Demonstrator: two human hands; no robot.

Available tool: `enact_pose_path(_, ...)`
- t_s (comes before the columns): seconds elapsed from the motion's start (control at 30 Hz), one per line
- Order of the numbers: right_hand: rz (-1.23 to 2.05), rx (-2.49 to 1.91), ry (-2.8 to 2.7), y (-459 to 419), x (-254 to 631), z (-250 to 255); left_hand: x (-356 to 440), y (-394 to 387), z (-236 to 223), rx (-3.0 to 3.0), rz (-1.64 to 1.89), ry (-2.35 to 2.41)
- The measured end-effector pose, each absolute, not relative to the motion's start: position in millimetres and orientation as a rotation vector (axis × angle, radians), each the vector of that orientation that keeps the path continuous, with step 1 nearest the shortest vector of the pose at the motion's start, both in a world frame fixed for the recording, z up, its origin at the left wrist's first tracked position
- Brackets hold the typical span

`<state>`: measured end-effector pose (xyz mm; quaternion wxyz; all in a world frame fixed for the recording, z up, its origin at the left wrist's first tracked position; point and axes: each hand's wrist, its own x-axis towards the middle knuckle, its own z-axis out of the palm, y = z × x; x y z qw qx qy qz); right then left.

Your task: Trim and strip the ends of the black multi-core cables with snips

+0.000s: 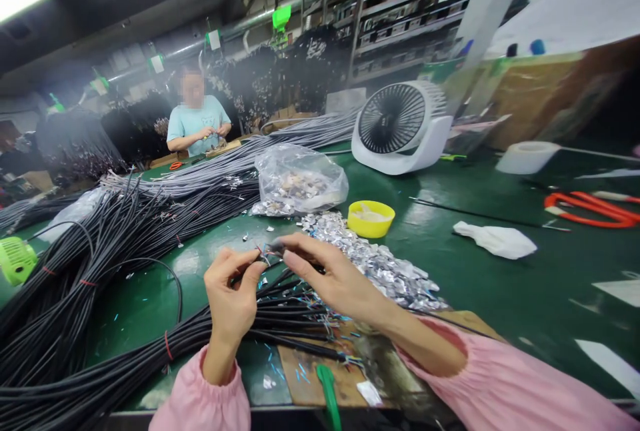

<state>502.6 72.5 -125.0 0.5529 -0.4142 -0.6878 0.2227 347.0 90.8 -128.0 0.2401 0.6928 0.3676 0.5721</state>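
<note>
My left hand [233,291] pinches a black cable near its stripped end, between thumb and index finger. Thin coloured wires [263,254] fan out of that end. My right hand [333,278] meets them from the right with its fingertips closed. Something small and dark grey [276,245] shows at those fingertips; its kind is unclear. Below both hands lies a bundle of black cables [200,334] with a red tie, its stripped ends pointing right. A heap of crumpled silver foil scraps [390,274] spreads behind and beside my right hand.
A clear plastic bag of scraps [305,174], a yellow dish [371,226] and a white fan [400,128] stand farther back. A green-handled tool [327,391] lies on a board [297,388] at the front edge. Orange-handled scissors [593,210] lie right. Across the table a person [197,118] handles something small.
</note>
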Motion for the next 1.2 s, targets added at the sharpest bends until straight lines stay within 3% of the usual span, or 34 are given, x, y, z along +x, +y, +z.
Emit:
enact_pose_path(0.9, 0.361, -1.080, -1.586, 66.8, 501.1, -124.3, 353.7, 85.6, -130.1, 2.038, 1.619, 1.184)
enact_pose_path(1.2, 0.179, -1.056, -1.593, 65.6, 499.5, -125.1, 352.5, 86.7, -124.3, 1.929, 1.353, 1.159)
